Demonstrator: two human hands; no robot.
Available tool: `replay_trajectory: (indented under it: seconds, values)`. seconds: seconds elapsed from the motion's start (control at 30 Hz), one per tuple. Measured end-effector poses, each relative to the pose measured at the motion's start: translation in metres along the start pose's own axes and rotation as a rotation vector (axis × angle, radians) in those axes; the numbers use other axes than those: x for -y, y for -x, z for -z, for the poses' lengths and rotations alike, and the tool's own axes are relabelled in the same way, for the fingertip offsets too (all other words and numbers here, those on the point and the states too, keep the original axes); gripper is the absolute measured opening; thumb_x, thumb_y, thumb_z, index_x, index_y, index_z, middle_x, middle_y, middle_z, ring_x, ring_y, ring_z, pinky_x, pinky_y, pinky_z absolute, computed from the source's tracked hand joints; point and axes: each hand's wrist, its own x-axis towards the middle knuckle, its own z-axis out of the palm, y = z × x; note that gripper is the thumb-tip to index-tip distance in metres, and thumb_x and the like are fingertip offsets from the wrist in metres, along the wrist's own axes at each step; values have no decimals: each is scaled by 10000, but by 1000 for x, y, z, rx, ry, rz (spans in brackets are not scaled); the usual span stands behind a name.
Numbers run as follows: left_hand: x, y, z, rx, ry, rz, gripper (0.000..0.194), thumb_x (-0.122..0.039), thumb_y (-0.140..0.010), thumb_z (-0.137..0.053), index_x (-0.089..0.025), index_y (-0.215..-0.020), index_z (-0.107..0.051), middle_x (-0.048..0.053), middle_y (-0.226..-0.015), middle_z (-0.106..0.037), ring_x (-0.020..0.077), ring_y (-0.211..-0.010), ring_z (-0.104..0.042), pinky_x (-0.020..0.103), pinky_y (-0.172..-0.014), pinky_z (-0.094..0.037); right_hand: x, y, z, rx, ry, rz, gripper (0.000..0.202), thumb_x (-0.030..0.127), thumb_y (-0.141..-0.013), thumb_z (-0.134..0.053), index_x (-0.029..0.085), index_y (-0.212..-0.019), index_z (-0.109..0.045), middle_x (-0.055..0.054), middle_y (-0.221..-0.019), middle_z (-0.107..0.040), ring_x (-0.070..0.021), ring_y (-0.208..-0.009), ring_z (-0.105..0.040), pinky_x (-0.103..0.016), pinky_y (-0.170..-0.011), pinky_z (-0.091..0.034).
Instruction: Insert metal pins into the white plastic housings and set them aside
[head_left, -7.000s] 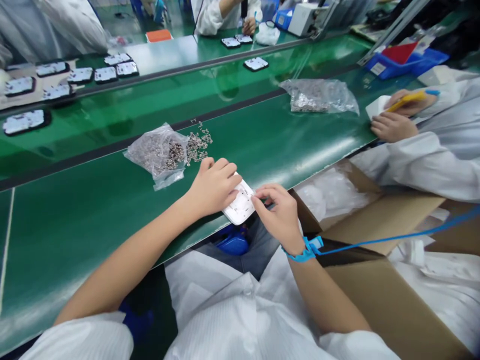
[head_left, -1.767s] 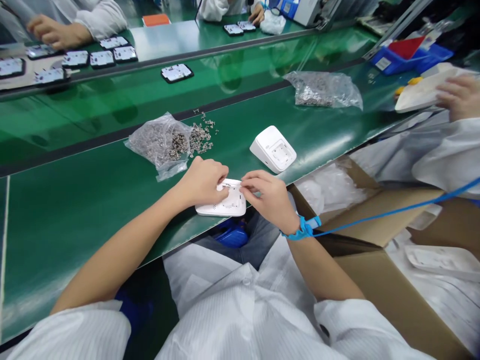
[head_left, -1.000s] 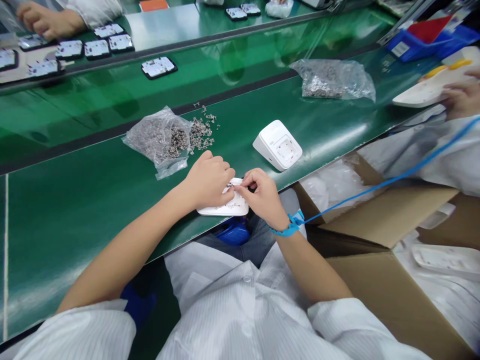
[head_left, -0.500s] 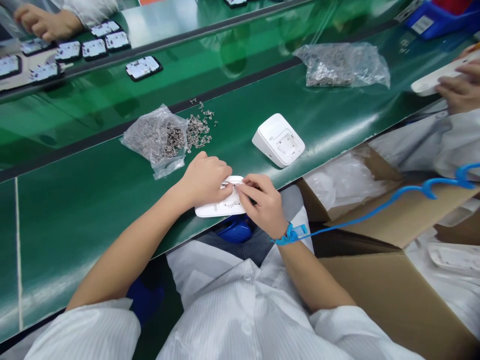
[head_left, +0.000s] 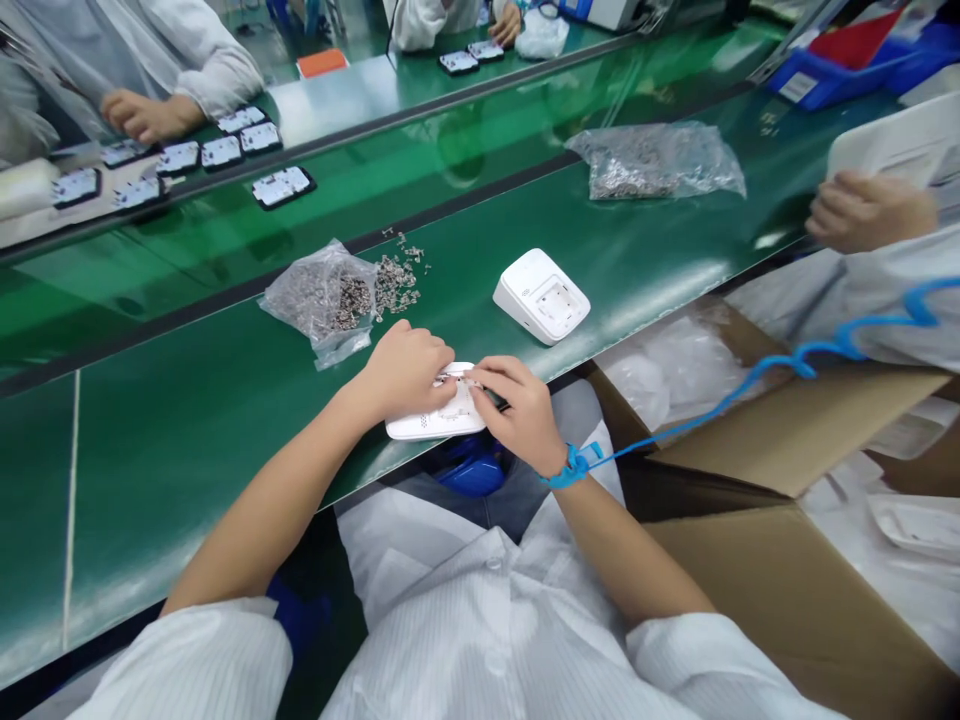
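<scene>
Looks like the step in hand is fine fingertip work on the white housing [head_left: 450, 412], which is lying at the near edge of the green bench [head_left: 187, 430]. Left hand [head_left: 411, 372] is grasping it; right hand [head_left: 519, 408] is resting its fingertips at the recess, but I can't tell if they're pinching anything. My guess: the next move is calling for a steady left hold and 1 careful press. Curled fingers are hiding part of the recess, and the frame is cutting off a co-worker's white panel [head_left: 881, 145].
</scene>
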Motion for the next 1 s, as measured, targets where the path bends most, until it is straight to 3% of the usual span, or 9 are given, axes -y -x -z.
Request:
replay_trajectory:
  seconds: [0.1, 0.23, 0.4, 0.53, 0.63, 0.73, 0.8, 0.93, 1.0]
  values:
    - [1, 17, 3, 29, -14, 18, 246, -349, -870, -561, -181, -697, -610, 76, -750, -679, 246, -782, -641, 404, -716, -314, -6, -12, 13, -81, 83, -7, 185, 226, -968, -610, 213, -1124, -709, -111, -1106, -686, -255, -1047, -658, -435, -944, -569]
    - [18, 63, 11, 83, -63, 107, 285, -360, -915, -530, -181, -709, -611, 71, -754, -670, 232, -759, -620, 406, -734, -327, -30, -36, 37, -212, 444, -73, 240, 314, -962, -607, 165, -1129, -693, -173, -1171, -666, -340, -1127, -596, -529, -1021, -493]
    - [64, 147, 20, 146, -137, 285, 320, -377, -949, -488, -186, -715, -594, 70, -772, -663, 224, -770, -599, 402, -756, -316, -54, -36, 38, -64, 634, -206, 447, 445, -968, -592, 72, -1209, -638, -261, -1220, -646, -401, -1157, -575, -546, -995, -483]
    - [104, 208, 36, 210, -167, 437, 333, -399, -948, -502, -195, -698, -585, 66, -791, -664, 226, -819, -573, 395, -761, -285, -42, -15, 23, -23, 635, -106, 445, 462, -999, -567, 76, -1205, -648, -245, -1165, -692, -389, -1106, -623, -511, -946, -509]
    - [117, 229, 55, 85, -261, 605, 390, -439, -949, -532, -191, -649, -539, 75, -795, -640, 239, -872, -520, 390, -740, -245, -17, 1, 12, 17, 555, 15, 391, 426, -1000, -592, 99, -1205, -659, -221, -1154, -712, -374, -1087, -649, -492, -927, -528]
    - [100, 207, 59, -241, -354, 693, 368, -369, -1004, -448, -188, -699, -544, 71, -816, -623, 225, -876, -485, 396, -750, -245, 6, 2, -1, 134, 368, 174, 310, 371, -1003, -598, 140, -1199, -666, -187, -1177, -716, -347, -1105, -659, -479, -945, -538]
    - [74, 172, 47, -399, -323, 556, 299, -357, -979, -483, -189, -749, -577, 62, -791, -617, 216, -834, -489, 399, -749, -253, 9, -12, -9, 160, 254, 221, 232, 325, -1011, -576, 166, -1142, -683, -158, -1143, -727, -316, -1075, -667, -455, -935, -543]
    - [22, 93, 9, -303, -163, 160, 212, -333, -955, -548, -180, -847, -648, 86, -904, -662, 233, -898, -541, 398, -736, -266, -22, -84, -29, 36, 324, 138, 233, 293, -1013, -514, 180, -963, -711, -165, -985, -720, -307, -988, -642, -443, -903, -508]
    - [10, 66, -4, -248, -108, 112, 158, -239, -927, -541, -169, -859, -665, 92, -868, -657, 238, -898, -552, 397, -719, -263, -48, -126, -44, 151, 393, 135, 234, 288, -988, -521, 165, -1015, -719, -195, -1033, -702, -316, -1018, -608, -444, -911, -485]
